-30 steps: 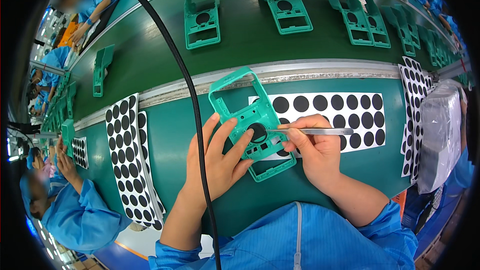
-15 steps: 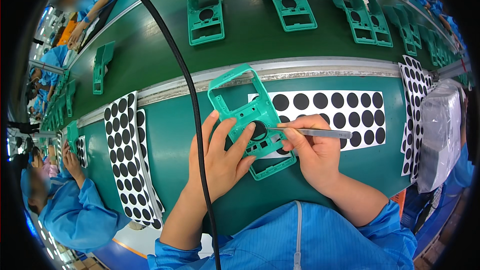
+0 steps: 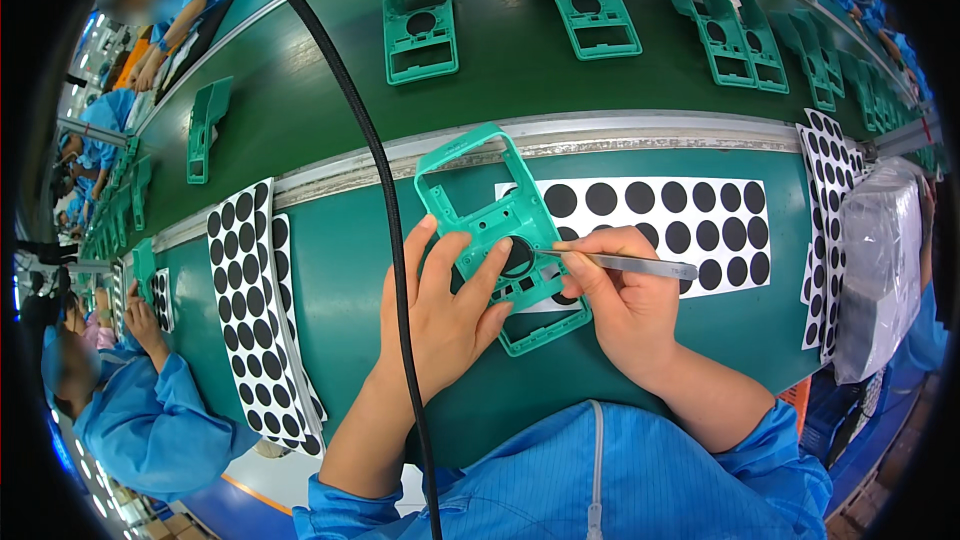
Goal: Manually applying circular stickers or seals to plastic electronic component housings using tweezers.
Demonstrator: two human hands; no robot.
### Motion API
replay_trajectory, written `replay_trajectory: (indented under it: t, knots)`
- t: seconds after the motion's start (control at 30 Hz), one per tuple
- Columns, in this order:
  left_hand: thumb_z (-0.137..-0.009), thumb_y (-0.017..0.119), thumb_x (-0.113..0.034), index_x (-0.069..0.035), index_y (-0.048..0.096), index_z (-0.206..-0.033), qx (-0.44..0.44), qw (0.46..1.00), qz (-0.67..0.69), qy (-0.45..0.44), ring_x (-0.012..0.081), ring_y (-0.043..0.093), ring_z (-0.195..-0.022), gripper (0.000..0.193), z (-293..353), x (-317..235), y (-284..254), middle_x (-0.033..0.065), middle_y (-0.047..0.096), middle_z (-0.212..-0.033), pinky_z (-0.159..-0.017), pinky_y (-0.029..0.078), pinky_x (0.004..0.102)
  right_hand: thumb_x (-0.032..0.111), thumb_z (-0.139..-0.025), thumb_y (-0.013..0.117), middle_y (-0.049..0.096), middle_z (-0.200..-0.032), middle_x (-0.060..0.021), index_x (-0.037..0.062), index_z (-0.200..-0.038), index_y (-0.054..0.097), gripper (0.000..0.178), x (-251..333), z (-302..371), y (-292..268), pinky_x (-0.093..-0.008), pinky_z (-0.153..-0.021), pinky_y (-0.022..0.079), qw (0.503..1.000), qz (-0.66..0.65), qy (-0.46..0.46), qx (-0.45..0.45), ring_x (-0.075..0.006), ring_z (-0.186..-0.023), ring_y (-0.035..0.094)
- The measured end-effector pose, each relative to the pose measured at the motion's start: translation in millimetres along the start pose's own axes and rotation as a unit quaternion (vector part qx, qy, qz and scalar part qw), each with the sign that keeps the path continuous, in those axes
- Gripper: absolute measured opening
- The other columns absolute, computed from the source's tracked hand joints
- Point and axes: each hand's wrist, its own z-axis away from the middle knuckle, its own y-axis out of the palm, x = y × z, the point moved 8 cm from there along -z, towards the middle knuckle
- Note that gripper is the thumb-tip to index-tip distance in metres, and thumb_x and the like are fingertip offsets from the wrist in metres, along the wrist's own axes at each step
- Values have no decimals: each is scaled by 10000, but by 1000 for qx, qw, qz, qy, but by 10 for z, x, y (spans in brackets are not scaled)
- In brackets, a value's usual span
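A green plastic housing [image 3: 490,225] lies tilted in front of me, with a large rectangular opening at its far end. My left hand [image 3: 432,300] steadies its left side, the index fingertip resting on a black round sticker [image 3: 519,258] in the housing's round recess. In my right hand [image 3: 632,305] are metal tweezers [image 3: 640,264], pinched between thumb and fingers. Their tip touches or nearly touches the right edge of the sticker. Under the housing's right side lies a white sheet of black round stickers [image 3: 675,204], partly covered by it and my right hand.
More sticker sheets [image 3: 245,290] are stacked at left and others [image 3: 832,170] at right, beside a plastic-wrapped bundle [image 3: 880,270]. Beyond a metal rail [image 3: 640,130], a conveyor [image 3: 310,90] carries several green housings [image 3: 422,25]. A black cable [image 3: 375,155] crosses the view. Co-workers sit at left.
The housings on the conveyor have shifted slightly to the right. Both my hands, the tweezers and the housing I hold stay almost in place.
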Motion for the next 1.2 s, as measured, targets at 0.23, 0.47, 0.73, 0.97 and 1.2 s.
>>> replay_trajectory:
  t: [0.23,0.47,0.73,0.97,1.2]
  knots:
    - [-694,661,-235,-159,602,-1139,27,999,21,-18,367,341,-1163,455,9,9,39,123,443,-1117,-961,336,439,52,-846,593,608,-767,-62,-11,-908,573,90,13,5,3,-192,-514,484,1000,22,2,-5,-89,-600,593]
    - [-656,711,-275,-208,608,-1129,6,1000,-1,-16,341,404,-1141,489,-2,7,16,98,476,-1087,-852,395,412,53,-843,598,611,-723,-61,-10,-897,582,84,40,-3,12,-189,-506,475,999,40,-13,-11,-84,-589,590]
    - [-669,707,-270,-227,603,-1134,11,999,4,-30,332,392,-1152,479,-4,21,19,93,476,-1088,-882,360,426,49,-835,607,609,-717,-63,-9,-895,582,87,52,-3,27,-188,-505,476,999,51,-8,-10,-80,-590,587]
    - [-690,673,-216,-215,604,-1139,34,998,12,-42,358,332,-1167,454,-3,13,48,109,435,-1119,-978,313,435,38,-822,617,600,-699,-64,-7,-887,590,84,55,16,12,-189,-500,468,997,64,-42,-15,-85,-586,592]
    - [-692,672,-215,-223,602,-1144,33,998,11,-44,353,330,-1172,457,5,26,48,101,439,-1119,-978,306,425,28,-807,631,606,-707,-71,-14,-880,601,89,135,40,27,-201,-485,447,990,114,-87,-13,-99,-577,599]
